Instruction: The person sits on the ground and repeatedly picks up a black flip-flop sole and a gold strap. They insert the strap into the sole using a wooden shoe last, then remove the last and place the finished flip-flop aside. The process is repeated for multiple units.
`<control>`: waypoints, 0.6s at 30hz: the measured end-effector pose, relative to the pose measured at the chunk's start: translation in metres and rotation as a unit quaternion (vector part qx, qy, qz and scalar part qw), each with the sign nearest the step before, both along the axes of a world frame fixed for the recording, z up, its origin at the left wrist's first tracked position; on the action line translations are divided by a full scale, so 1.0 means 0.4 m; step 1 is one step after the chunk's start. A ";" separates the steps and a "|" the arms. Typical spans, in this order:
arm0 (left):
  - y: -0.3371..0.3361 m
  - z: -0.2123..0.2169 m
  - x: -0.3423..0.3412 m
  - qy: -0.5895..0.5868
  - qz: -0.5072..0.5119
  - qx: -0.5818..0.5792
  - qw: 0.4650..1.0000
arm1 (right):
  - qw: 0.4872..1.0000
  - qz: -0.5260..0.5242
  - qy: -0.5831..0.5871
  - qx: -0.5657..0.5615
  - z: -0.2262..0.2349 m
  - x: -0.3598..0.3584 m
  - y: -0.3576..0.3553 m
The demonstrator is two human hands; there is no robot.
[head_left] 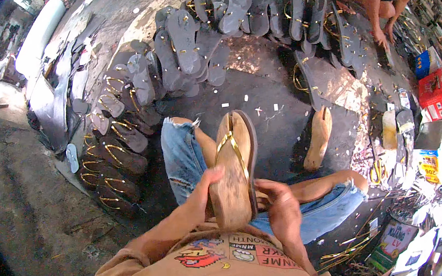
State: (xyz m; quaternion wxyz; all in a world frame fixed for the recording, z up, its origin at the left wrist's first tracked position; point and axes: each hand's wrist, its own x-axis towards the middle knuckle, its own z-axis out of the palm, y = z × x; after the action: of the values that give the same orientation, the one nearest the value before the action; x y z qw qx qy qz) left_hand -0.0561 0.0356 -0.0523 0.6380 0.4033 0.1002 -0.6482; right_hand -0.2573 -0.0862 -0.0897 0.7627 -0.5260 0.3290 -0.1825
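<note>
Upright in front of my chest stands a wooden foot-shaped last (229, 191) with a split at its toe end. A dark-soled flip-flop (253, 145) lies against its far side, and the gold strap (227, 141) crosses over the wood. My left hand (208, 189) grips the last from the left, thumb against its side. On the right, my right hand (281, 201) is closed at the sole's edge near the heel, slightly blurred; its fingertips are partly hidden behind the sole. A second wooden last (319, 139) lies on the ground beyond my right knee.
An arc of dark flip-flops (184, 41) surrounds me at the front and left. Sheets of dark material (57, 110) lie far left. A crouching person (380, 0) reaches down at far right. Right of me are a red box (437, 92), a yellow-white box (433, 153) and a tin (394, 242).
</note>
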 end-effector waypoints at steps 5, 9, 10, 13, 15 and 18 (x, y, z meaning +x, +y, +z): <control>0.063 0.088 -0.047 0.082 -0.024 -0.038 0.996 | 0.980 0.071 0.177 0.061 0.108 -0.006 0.066; 0.079 0.122 -0.061 0.065 -0.019 -0.013 0.998 | 0.978 0.027 0.050 0.201 0.128 -0.009 0.083; 0.089 0.084 -0.064 0.077 -0.011 -0.020 0.997 | 0.967 0.043 0.028 0.250 0.109 -0.022 0.068; 0.139 -0.033 -0.085 0.170 0.042 -0.060 0.983 | 0.955 0.013 0.031 0.294 0.097 -0.035 0.087; 0.144 -0.027 -0.099 0.152 0.036 -0.078 0.985 | 0.957 0.016 0.042 0.287 0.107 -0.056 0.100; 0.083 0.069 -0.060 0.023 -0.055 -0.191 0.980 | 0.946 0.069 0.117 0.293 0.116 -0.035 0.050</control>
State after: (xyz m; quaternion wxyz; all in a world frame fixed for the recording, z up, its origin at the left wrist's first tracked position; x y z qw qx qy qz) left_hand -0.0803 0.0689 -0.0246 0.6641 0.2642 -0.0330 -0.6986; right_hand -0.2712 -0.0661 -0.0434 0.8502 -0.3183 0.4177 0.0378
